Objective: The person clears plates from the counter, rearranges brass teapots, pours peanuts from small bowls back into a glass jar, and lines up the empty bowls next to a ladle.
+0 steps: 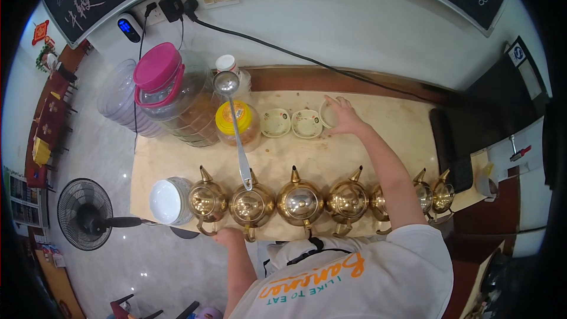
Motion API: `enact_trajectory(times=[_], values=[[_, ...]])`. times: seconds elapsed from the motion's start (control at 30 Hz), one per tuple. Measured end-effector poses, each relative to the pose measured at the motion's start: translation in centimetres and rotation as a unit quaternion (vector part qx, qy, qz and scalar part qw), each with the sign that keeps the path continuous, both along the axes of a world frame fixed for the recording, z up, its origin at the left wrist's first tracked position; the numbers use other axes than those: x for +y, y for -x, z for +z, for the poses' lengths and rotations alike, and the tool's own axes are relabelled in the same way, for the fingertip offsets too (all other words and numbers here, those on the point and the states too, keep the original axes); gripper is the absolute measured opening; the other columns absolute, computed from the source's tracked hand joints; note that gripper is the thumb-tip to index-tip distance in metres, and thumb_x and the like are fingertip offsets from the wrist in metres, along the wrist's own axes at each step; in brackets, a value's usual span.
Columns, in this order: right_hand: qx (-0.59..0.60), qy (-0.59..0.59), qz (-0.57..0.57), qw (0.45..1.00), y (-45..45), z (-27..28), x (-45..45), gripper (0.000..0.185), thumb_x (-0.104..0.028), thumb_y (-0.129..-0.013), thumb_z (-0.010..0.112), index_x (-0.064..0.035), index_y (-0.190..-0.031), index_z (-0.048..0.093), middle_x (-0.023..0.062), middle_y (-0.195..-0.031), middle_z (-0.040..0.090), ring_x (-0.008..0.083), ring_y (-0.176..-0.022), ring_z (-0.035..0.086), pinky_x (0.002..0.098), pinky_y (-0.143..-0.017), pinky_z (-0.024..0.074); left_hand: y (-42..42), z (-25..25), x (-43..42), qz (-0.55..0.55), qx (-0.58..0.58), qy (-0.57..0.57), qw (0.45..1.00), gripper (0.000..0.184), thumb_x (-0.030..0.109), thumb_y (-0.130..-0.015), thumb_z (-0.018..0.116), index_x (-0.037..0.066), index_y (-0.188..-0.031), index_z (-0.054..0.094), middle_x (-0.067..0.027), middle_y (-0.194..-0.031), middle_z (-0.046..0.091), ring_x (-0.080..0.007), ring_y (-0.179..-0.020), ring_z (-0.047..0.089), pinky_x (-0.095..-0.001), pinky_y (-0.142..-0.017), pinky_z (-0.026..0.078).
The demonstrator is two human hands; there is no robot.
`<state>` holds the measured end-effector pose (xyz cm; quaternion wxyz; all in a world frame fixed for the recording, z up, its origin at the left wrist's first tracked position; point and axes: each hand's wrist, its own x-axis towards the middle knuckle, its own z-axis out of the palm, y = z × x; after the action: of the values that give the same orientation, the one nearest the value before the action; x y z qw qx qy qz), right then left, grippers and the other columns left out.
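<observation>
At the back of the wooden table my right hand [345, 116] has its fingers closed over the rim of a small patterned bowl [325, 116]. Two similar bowls, one on the left [276, 123] and one in the middle [306, 124], sit beside it in a row. My left hand [229, 237] is at the table's front edge, close to the handles of a gold teapot [207, 199] and a second gold teapot [251, 205]. Its fingers are mostly hidden, so its grip does not show. More gold teapots, including a middle one [300, 204], stand in a line under my right arm.
A ladle [236, 124] leans across a yellow-lidded jar [234, 119]. Behind stand a large pink-lidded jar [177, 100] and a white-capped container [227, 64]. Stacked white bowls [169, 202] occupy the left front corner. A black cable [266, 45] runs along the wall; a fan [88, 214] stands left.
</observation>
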<state>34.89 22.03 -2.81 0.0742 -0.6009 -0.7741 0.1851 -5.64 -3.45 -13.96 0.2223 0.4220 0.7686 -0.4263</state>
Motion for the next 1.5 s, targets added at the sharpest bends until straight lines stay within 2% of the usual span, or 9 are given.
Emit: enact_trajectory(times=[0.13, 0.43, 0.6, 0.67, 0.77, 0.87, 0.93, 1.27, 1.5], values=[[-0.118, 0.093, 0.023, 0.988, -1.6, -1.9, -1.8, 0.11, -0.02, -0.045, 0.077, -0.0218, -0.138, 0.017, 0.0227, -0.132, 0.024, 0.0376, -0.124, 0.024, 0.0476, -0.098, 0.0287, -1.0, 1.6, 0.5, -0.01, 0.012, 0.032, 0.999, 0.036, 0.037, -0.08, 0.053, 0.019, -0.109, 0.06, 0.001, -0.113, 0.058, -0.0136, -0.103, 0.055, -0.0333, -0.079, 0.042], [-0.056, 0.051, 0.003, 0.997, -0.6, -2.9, -1.6, 0.11, -0.021, -0.046, 0.076, -0.022, -0.138, 0.016, 0.0204, -0.132, 0.024, 0.0367, -0.124, 0.02, 0.0481, -0.098, 0.0232, -0.4, 1.1, 0.8, 0.013, 0.003, 0.004, 1.0, 0.038, 0.033, -0.082, 0.045, 0.011, -0.111, 0.056, -0.0048, -0.114, 0.055, -0.0185, -0.102, 0.054, -0.0361, -0.081, 0.043], [-0.054, 0.058, 0.002, 0.997, -1.2, -2.2, -1.9, 0.11, -0.026, -0.047, 0.078, -0.0218, -0.138, 0.016, 0.0209, -0.132, 0.023, 0.0385, -0.124, 0.02, 0.0477, -0.098, 0.0245, 0.4, -0.9, 0.9, 0.142, -0.038, -0.09, 0.985, 0.039, 0.029, -0.083, 0.041, 0.007, -0.113, 0.053, -0.0078, -0.116, 0.053, -0.0216, -0.102, 0.053, -0.0379, -0.082, 0.044], [-0.037, 0.047, -0.01, 0.998, -1.6, -1.9, -2.0, 0.111, -0.028, -0.047, 0.079, -0.0216, -0.138, 0.016, 0.0215, -0.132, 0.023, 0.0393, -0.123, 0.02, 0.0484, -0.098, 0.0253, 0.7, -1.9, 0.3, 0.284, -0.084, -0.207, 0.932, 0.039, 0.028, -0.084, 0.039, 0.005, -0.113, 0.052, -0.009, -0.116, 0.052, -0.0228, -0.102, 0.053, -0.0386, -0.082, 0.045], [0.005, 0.019, -0.054, 0.998, -2.9, -1.6, -2.6, 0.112, -0.029, -0.047, 0.079, -0.0217, -0.138, 0.016, 0.0225, -0.131, 0.025, 0.0403, -0.123, 0.021, 0.0497, -0.098, 0.0262, 1.0, -3.4, -1.0, 0.583, -0.203, -0.476, 0.626, 0.04, 0.026, -0.085, 0.036, 0.002, -0.114, 0.05, -0.0108, -0.117, 0.051, -0.0246, -0.102, 0.053, -0.0397, -0.083, 0.045], [0.031, -0.003, -0.103, 0.994, -6.3, -1.5, -2.5, 0.112, -0.028, -0.046, 0.079, -0.0223, -0.138, 0.016, 0.0228, -0.13, 0.026, 0.0401, -0.123, 0.022, 0.0502, -0.098, 0.0265, 1.3, -4.4, -1.1, 0.668, -0.247, -0.56, 0.423, 0.041, 0.025, -0.086, 0.033, 0.0, -0.115, 0.048, -0.0127, -0.118, 0.05, -0.0265, -0.102, 0.052, -0.0408, -0.083, 0.046], [0.015, 0.008, -0.153, 0.988, -8.6, -1.6, -2.7, 0.112, -0.027, -0.046, 0.079, -0.0229, -0.138, 0.016, 0.0226, -0.13, 0.027, 0.0394, -0.124, 0.022, 0.0502, -0.098, 0.0267, 1.4, -4.6, -1.2, 0.681, -0.256, -0.584, 0.359, 0.041, 0.023, -0.087, 0.031, -0.002, -0.115, 0.047, -0.0139, -0.118, 0.049, -0.0277, -0.101, 0.052, -0.0415, -0.084, 0.046], [-0.077, 0.085, -0.08, 0.99, -9.6, -3.7, -4.2, 0.109, -0.02, -0.044, 0.076, -0.0234, -0.137, 0.019, 0.0195, -0.133, 0.025, 0.036, -0.126, 0.019, 0.0519, -0.099, 0.0244, 0.1, -2.2, -0.8, 0.724, -0.268, -0.606, 0.191, 0.041, 0.017, -0.088, 0.027, -0.008, -0.116, 0.043, -0.0183, -0.118, 0.047, -0.0313, -0.1, 0.052, -0.0436, -0.083, 0.048], [-0.088, 0.074, -0.032, 0.993, -9.6, -2.6, -3.7, 0.115, -0.029, -0.043, 0.082, -0.0216, -0.137, 0.017, 0.0188, -0.135, 0.024, 0.0346, -0.127, 0.021, 0.0513, -0.098, 0.0251, -0.1, -2.8, -1.2, 0.656, -0.288, -0.647, 0.26, 0.04, 0.017, -0.087, 0.032, -0.005, -0.119, 0.041, -0.0175, -0.118, 0.047, -0.0315, -0.102, 0.051, -0.0426, -0.086, 0.046]])
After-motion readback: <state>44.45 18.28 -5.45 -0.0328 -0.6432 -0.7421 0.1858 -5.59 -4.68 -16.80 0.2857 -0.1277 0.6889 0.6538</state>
